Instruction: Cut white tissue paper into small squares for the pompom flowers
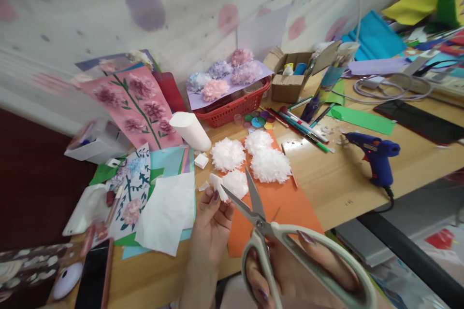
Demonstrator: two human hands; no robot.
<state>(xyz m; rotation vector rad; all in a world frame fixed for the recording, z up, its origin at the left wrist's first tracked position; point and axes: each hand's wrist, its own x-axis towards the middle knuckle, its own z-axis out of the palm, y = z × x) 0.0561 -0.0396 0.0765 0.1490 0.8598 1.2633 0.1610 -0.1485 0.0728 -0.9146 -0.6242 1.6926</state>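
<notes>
left hand (213, 219): pinching small white paper piece (218, 186); right hand (292, 268): gripping opened scissors (260, 225); just beyond left hand: ruffled white pompoms (228, 154).

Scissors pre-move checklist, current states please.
1. Left hand gripping white paper piece: ok, pinched at its fingertips.
2. Right hand holding scissors: ok.
3. Blades open: ok.
4. Left hand clear of blades: cannot tell; one tip overlaps the paper in view, depth unclear.
5. Fluffy white flowers clear of blades: cannot tell.
6. Blue glue gun away from hands: ok.
</notes>
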